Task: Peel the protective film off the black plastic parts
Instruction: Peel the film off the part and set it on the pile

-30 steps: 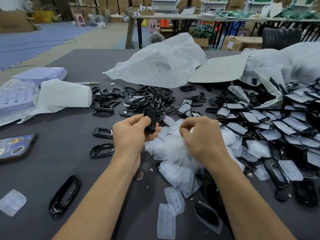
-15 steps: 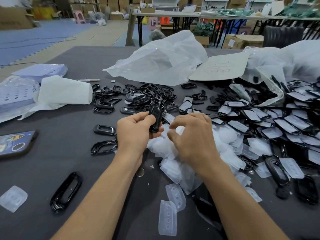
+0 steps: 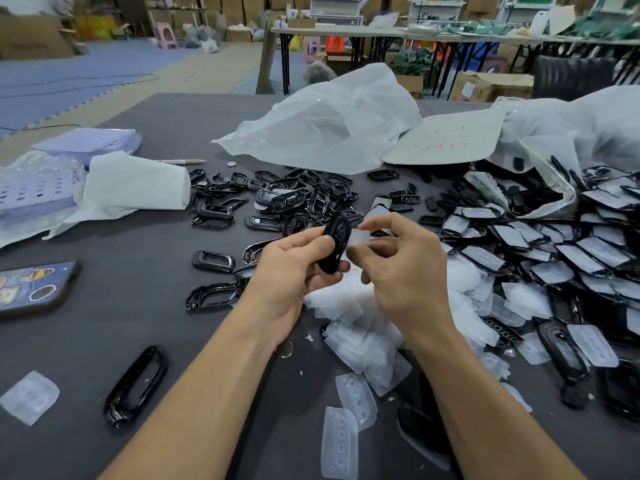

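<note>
Peeling is mid-way: the left hand point(image 3: 294, 265) grips a black plastic part point(image 3: 335, 245) raised above the counter point(image 3: 145, 268), while the right hand point(image 3: 401, 265) pinches its protective film point(image 3: 360, 237), half lifted. Next, likely pulling the film free.

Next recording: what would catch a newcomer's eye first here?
At centre, the left hand grips a black plastic part while the right hand pinches its clear film. To the right sprawls a heap of film-covered parts; peeled films lie piled below the hands.
</note>
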A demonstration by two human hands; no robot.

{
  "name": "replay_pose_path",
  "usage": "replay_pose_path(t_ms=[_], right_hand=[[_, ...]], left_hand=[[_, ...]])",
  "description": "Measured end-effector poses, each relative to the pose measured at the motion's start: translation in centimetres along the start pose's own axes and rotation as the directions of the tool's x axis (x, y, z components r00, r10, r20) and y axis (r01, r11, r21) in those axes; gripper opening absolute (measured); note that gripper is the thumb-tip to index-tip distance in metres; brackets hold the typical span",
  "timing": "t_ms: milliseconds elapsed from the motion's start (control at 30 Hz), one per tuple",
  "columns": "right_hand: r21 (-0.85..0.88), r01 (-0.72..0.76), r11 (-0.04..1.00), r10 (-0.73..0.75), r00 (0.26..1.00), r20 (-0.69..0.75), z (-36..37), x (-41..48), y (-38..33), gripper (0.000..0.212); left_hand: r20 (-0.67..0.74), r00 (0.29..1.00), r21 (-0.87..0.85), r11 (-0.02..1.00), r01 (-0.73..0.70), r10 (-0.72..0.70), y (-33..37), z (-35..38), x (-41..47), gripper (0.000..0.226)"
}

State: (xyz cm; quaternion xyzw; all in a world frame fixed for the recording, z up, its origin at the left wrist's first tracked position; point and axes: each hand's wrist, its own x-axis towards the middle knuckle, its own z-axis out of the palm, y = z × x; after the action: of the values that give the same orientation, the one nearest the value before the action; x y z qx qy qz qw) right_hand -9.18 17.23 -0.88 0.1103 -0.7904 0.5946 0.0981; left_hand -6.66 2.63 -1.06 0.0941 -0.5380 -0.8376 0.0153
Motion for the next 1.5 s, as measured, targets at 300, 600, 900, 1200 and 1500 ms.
replay_pose_path(t_ms=[300, 600, 900, 1200, 1500], right_hand=[[0.271, -0.100, 0.957, 0.070, 0.991, 0.117, 0.2, 0.1, -0.3, 0.025], [0.401, -0.221, 0.889, 0.195, 0.975, 0.105, 1.4, -0.1, -0.5, 0.027], [0.309, -0.190, 0.932, 0.140, 0.975, 0.175, 0.9, -0.1, -0.5, 0.029], [0.571, -0.167, 0.804, 0.199, 0.980, 0.007, 0.9, -0.7, -1.4, 0.033], [0.634, -0.326, 0.701, 0.291, 0.943, 0.162, 0.6, 0.0, -1.0, 0.033]], left_hand=[[-0.070, 0.997, -0.059, 0.998, 0.009, -0.013, -0.3, -0.5, 0.4, 0.043], [-0.219, 0.976, -0.152, 0.988, -0.038, 0.004, -0.4, 0.1, 0.2, 0.010], [-0.073, 0.996, -0.127, 0.991, -0.052, 0.043, 0.4, -0.9, 0.1, 0.040], [-0.010, 1.000, -0.242, 0.970, 0.011, -0.014, 0.6, -0.5, 0.0, 0.024], [-0.071, 0.997, -0.112, 0.993, -0.049, 0.042, 0.6, -0.8, 0.1, 0.020]])
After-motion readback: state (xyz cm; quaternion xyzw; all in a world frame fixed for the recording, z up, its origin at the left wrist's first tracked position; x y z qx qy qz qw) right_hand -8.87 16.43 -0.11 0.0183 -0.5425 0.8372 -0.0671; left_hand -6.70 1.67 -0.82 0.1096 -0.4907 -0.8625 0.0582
